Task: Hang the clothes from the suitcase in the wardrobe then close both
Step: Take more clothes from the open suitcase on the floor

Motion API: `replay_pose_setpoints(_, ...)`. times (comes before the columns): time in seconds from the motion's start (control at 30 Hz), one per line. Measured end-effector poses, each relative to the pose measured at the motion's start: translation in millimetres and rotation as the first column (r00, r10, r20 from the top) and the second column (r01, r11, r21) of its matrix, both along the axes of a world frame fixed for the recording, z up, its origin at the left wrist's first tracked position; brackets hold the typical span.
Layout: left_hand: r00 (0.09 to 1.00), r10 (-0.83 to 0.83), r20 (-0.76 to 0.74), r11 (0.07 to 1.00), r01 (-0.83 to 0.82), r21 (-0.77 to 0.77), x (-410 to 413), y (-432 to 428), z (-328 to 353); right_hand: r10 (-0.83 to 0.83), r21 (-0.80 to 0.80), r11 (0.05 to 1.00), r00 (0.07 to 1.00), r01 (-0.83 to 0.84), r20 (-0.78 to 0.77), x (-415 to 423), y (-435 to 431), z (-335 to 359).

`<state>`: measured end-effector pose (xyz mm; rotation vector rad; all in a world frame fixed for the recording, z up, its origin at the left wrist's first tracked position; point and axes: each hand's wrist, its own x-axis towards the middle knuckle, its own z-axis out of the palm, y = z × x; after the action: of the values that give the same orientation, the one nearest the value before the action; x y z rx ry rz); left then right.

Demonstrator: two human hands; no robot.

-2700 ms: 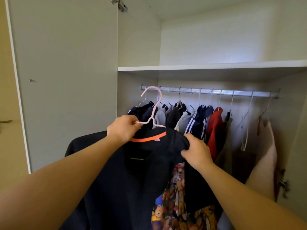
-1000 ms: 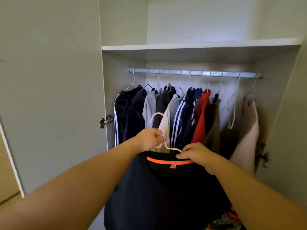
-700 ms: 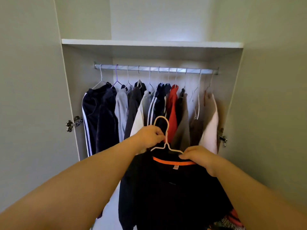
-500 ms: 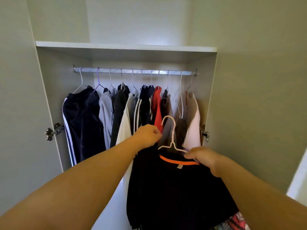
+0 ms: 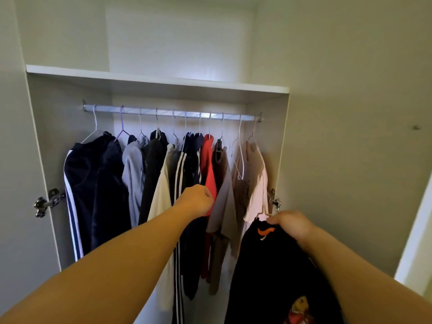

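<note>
- While the right hand grips the black shirt at its orange-trimmed collar in the lower right of the frame, fingers curled over the cloth, a thin pale hanger pokes up just beside the knuckles.
- The shirt hangs limp, a bright cartoon print near its hem, well below the rail.
- The left hand, at centre, is curled like a loose fist against a red garment; whether it holds cloth I cannot tell.
- The smooth metal rail runs under a flat white shelf, crowded with wire-thin hangers and draped clothes.
</note>
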<state>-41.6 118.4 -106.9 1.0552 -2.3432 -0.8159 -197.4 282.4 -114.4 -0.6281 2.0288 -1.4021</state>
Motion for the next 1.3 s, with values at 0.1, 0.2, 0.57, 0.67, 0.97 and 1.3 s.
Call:
replay_pose_setpoints(0.1,1.000,0.016,-0.006,1.000,-0.016,-0.004,-7,-10,0,-0.009,-0.069,0.998,1.000,0.009,-0.005,-3,-14,0)
replay_pose_setpoints(0.2,1.000,0.030,0.002,1.000,-0.030,-0.009,-19,-25,1,0.015,-0.129,0.992,0.999,-0.010,0.037,-18,-39,-4)
replay_pose_setpoints(0.57,0.998,0.049,0.032,0.985,-0.044,-0.165,-131,-92,5,0.099,-0.235,0.971,0.969,-0.045,0.224,-90,-137,-5)
replay_pose_setpoints(0.67,0.995,0.089,0.051,0.975,-0.076,-0.207,-154,-105,1,0.126,-0.238,0.969,0.966,-0.072,0.224,-107,-157,-10)
replay_pose_setpoints(0.97,0.977,0.097,0.191,0.953,-0.035,-0.302,-204,-165,9,0.180,-0.308,0.942,0.976,-0.134,0.126,-140,-228,-3)
replay_pose_setpoints(1.3,0.911,0.194,0.364,0.921,-0.041,-0.388,-226,-249,-7,0.111,-0.201,0.975,0.993,-0.099,0.047,-164,-276,7)
